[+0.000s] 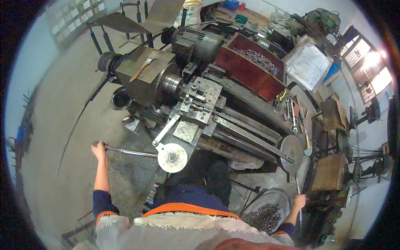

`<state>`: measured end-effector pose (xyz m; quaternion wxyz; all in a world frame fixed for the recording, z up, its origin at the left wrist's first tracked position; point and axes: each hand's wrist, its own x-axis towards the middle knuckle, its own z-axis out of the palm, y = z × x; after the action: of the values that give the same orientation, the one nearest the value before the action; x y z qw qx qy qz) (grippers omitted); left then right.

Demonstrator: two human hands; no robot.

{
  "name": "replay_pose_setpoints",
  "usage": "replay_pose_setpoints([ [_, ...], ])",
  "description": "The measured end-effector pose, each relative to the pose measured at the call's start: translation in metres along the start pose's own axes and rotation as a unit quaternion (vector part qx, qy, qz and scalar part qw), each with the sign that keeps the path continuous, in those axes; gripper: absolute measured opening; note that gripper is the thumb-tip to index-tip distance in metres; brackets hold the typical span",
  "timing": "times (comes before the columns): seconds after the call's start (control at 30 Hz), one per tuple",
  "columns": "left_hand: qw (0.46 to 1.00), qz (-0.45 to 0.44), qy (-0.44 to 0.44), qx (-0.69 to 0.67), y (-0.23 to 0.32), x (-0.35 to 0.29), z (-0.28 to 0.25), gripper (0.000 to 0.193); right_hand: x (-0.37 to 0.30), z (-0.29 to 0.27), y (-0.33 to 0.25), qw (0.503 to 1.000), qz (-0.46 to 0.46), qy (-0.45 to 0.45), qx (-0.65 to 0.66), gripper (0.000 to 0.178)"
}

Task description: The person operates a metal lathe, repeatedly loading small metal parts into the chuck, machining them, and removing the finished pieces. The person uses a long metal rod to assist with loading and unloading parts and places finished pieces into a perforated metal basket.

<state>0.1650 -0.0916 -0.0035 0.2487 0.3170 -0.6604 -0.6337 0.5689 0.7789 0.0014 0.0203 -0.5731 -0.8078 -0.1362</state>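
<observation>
My left hand is closed around the end of a long metal lever, out to the left. This lever joins a pale round disc at the front of a small lathe. On the right, my right hand grips another lever, which hangs below a grey round plate. Flat steel link bars run from both discs to the tool slide. Beside the slide is the spindle; any workpiece there is too small to make out.
A brush lies on the headstock, near a motor. Behind stands a dark red bin of small metal parts. Wrenches lie at the right. A round basket of dark metal pieces sits below, by my right arm.
</observation>
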Motion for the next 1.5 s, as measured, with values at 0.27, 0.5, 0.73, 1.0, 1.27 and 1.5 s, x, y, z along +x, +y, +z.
replay_pose_setpoints([
  [0.27,0.992,0.025,0.111,-0.056,-0.008,-0.003,0.005,0.020,-0.081,-0.034,-0.029,0.997,0.068,-0.021,0.030,0.035],
  [0.5,0.994,0.010,0.103,-0.031,-0.006,0.010,0.019,0.032,-0.089,-0.042,-0.034,0.996,0.057,-0.034,0.056,0.034],
  [0.73,0.996,0.020,0.089,-0.027,-0.003,0.011,0.018,0.028,-0.087,-0.050,-0.042,0.995,0.075,-0.030,0.058,0.034],
  [1.0,0.999,0.011,0.040,0.034,0.003,-0.004,-0.008,0.023,0.015,0.009,0.009,0.996,0.001,0.088,-0.035,0.028],
  [1.27,0.951,0.002,-0.076,0.299,0.005,0.028,-0.092,0.023,0.059,-0.027,-0.025,0.990,0.108,-0.070,-0.054,0.030],
  [1.5,0.827,0.166,-0.203,0.498,0.006,0.083,0.002,0.036,-0.021,-0.019,-0.049,0.980,-0.094,0.100,0.142,0.059],
])
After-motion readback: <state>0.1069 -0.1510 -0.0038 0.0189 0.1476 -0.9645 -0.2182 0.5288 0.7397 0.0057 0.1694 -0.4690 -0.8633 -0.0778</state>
